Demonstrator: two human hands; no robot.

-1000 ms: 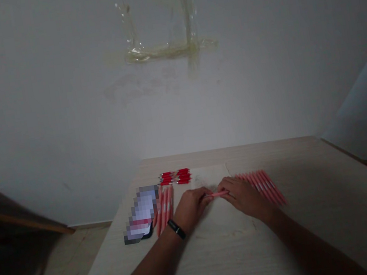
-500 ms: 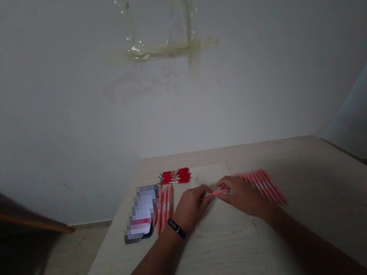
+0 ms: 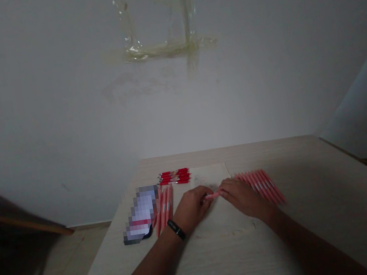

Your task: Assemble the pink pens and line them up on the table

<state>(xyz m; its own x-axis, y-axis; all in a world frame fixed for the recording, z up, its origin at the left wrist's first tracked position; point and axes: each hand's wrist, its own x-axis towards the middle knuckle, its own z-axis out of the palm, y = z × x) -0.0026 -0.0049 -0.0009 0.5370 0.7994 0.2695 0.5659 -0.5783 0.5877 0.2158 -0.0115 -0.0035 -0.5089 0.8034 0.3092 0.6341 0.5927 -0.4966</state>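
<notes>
A pink pen lies crosswise between my two hands, above a pale sheet on the table. My left hand, with a black band at its wrist, is closed around the pen's left part. The fingers of my right hand pinch its right end and hide the tip. Several pink pens lie side by side just right of my right hand. Another group of pink pens lies left of my left hand. Behind them is a small row of red pens.
A phone, blurred by pixelation, lies at the table's left side. The wooden table meets a wall at the back, where clear tape is stuck. Dark furniture with wooden bars stands at the left.
My right hand's fingers have shifted slightly left and closed in on the pen's right end, covering more of it. My left hand has stayed nearly in place.
</notes>
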